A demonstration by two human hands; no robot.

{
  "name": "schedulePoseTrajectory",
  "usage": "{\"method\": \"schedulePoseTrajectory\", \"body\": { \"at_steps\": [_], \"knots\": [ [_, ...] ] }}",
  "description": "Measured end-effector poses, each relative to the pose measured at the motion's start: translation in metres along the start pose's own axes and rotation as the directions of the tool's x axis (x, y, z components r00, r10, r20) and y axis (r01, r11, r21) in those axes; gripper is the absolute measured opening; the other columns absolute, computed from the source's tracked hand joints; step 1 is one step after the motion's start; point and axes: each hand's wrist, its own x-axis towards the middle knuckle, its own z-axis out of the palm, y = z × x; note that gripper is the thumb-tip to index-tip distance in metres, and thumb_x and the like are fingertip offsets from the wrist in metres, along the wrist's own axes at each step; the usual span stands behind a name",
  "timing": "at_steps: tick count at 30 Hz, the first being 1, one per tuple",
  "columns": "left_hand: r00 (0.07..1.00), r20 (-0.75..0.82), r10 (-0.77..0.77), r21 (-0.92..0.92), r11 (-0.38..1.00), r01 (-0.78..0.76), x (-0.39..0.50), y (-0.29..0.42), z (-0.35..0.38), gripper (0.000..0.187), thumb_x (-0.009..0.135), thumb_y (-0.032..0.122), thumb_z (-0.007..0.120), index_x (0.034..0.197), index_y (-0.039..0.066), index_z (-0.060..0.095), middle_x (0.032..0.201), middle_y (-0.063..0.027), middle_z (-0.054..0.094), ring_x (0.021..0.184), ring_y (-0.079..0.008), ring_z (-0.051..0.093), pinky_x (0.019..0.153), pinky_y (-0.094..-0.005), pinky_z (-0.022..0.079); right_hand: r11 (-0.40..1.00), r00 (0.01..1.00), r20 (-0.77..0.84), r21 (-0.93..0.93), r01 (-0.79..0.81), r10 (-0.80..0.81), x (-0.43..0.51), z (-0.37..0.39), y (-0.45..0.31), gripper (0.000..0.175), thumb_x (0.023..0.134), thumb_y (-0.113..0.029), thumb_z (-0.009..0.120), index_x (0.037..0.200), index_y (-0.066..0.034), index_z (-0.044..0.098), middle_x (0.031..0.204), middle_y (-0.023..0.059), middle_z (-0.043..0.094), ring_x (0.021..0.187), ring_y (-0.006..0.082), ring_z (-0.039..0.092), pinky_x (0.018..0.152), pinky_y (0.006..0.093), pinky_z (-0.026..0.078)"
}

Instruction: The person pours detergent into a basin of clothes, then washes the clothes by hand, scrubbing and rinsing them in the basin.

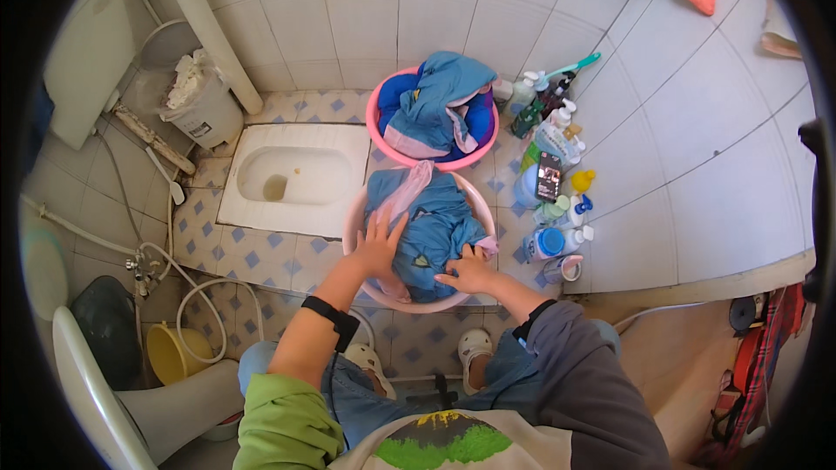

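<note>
A pale pink basin stands on the tiled floor before me, holding a bunched blue garment with pale pink parts. My left hand lies on the left of the cloth with its fingers spread, beside a pink strip that reaches over the basin's far rim. On the right side of the same cloth is my right hand, its fingers bent into the fabric; whether they pinch it is hard to see. Just behind, a brighter pink basin bears another blue and pink garment over darker blue cloth.
To the left are a squat toilet and a waste bin. Several bottles and a lit phone line the right wall. A hose, a yellow bucket and a white pedestal sink are at lower left.
</note>
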Motion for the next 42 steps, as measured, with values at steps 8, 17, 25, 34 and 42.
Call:
{"method": "schedulePoseTrajectory", "body": {
  "at_steps": [8, 17, 25, 34, 42],
  "knots": [
    [0.99, -0.139, 0.0, 0.147, 0.989, 0.02, 0.015, -0.01, 0.04, 0.14, 0.054, 0.033, 0.096, 0.163, 0.025, 0.008, 0.167, -0.0202, -0.011, 0.143, -0.0542, 0.026, 0.113, -0.066, 0.029, 0.973, 0.928, 0.364, -0.176, 0.151, -0.078, 0.056, 0.05, 0.018, 0.065, 0.096, -0.064, 0.05, 0.133, -0.0117, 0.066, 0.151, 0.0275, 0.042, 0.138, 0.0478, 0.035, 0.117, 0.0484, 0.031],
    [0.94, -0.337, 0.048, 0.274, 0.961, 0.049, 0.028, -0.013, 0.071, 0.108, 0.066, 0.014, 0.082, 0.156, 0.03, 0.025, 0.164, -0.0262, 0.006, 0.132, -0.0519, 0.038, 0.11, -0.0649, 0.032, 0.999, 0.975, 0.222, -0.029, 0.014, -0.007, 0.059, 0.058, 0.0, 0.058, 0.1, -0.049, 0.049, 0.147, -0.0145, 0.053, 0.146, 0.0159, 0.055, 0.14, 0.0348, 0.045, 0.112, 0.0451, 0.04],
    [0.906, -0.398, -0.143, -0.445, 0.894, -0.054, 0.029, -0.019, 0.031, 0.131, 0.051, 0.029, 0.098, 0.149, 0.003, 0.015, 0.152, -0.0314, 0.023, 0.136, -0.054, 0.034, 0.113, -0.0554, 0.034, 0.989, 0.974, 0.177, 0.019, -0.145, 0.139, 0.042, -0.028, -0.011, 0.053, 0.096, -0.045, 0.064, 0.123, 0.0002, 0.067, 0.129, 0.0268, 0.062, 0.129, 0.0398, 0.053, 0.103, 0.0486, 0.047],
    [0.945, -0.325, -0.026, -0.29, 0.954, -0.073, 0.002, 0.024, 0.028, 0.069, 0.067, -0.002, 0.072, 0.129, 0.002, 0.043, 0.13, -0.0225, 0.05, 0.118, -0.0453, 0.048, 0.096, -0.0559, 0.045, 0.967, 0.933, 0.335, -0.165, 0.195, -0.132, 0.056, 0.042, 0.022, 0.053, 0.09, -0.042, 0.068, 0.114, 0.0057, 0.07, 0.123, 0.0229, 0.067, 0.124, 0.0421, 0.056, 0.103, 0.0447, 0.048],
    [0.959, -0.268, 0.095, 0.156, 0.986, -0.054, -0.004, 0.056, 0.059, 0.078, 0.069, 0.032, 0.084, 0.133, 0.005, 0.047, 0.122, -0.019, 0.047, 0.124, -0.0387, 0.045, 0.102, -0.0776, 0.028, 0.988, 0.836, 0.548, -0.114, 0.103, -0.023, 0.074, 0.067, 0.016, 0.041, 0.092, -0.031, 0.056, 0.114, -0.0011, 0.073, 0.118, 0.0195, 0.071, 0.109, 0.035, 0.068, 0.096, 0.0452, 0.051]
  ]
}}
